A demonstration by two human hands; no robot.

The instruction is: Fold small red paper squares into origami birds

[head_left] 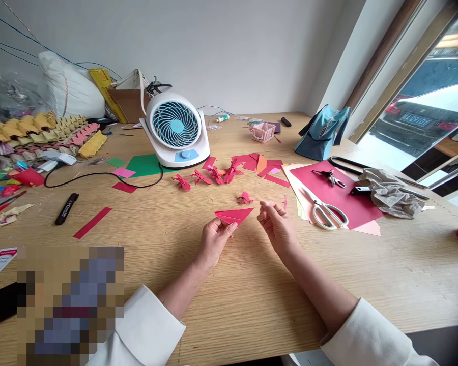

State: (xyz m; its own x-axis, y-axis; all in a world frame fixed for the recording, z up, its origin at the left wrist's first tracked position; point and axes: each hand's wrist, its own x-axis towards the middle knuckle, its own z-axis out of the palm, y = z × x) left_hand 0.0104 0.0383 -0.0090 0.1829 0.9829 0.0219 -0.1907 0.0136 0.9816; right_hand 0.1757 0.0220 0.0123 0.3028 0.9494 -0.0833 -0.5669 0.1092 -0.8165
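In the head view, the left hand [217, 239] is holding a folded, triangular piece of red paper [234, 214] between thumb and fingers, above the light-brown wooden table [229, 315]. The right hand [278, 227] is hovering just beside the paper's pointed tip, its fingers curling in; whether they are pinching anything, I cannot tell. A small red folded-paper figure [245, 198] is lying just beyond, and white-handled metal scissors [331, 216] are resting to the right.

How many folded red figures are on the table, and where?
5 or more: left figure, second figure, third figure in a row; one or more in the clump at its right end; lone figure near the right hand. Some may be hidden.
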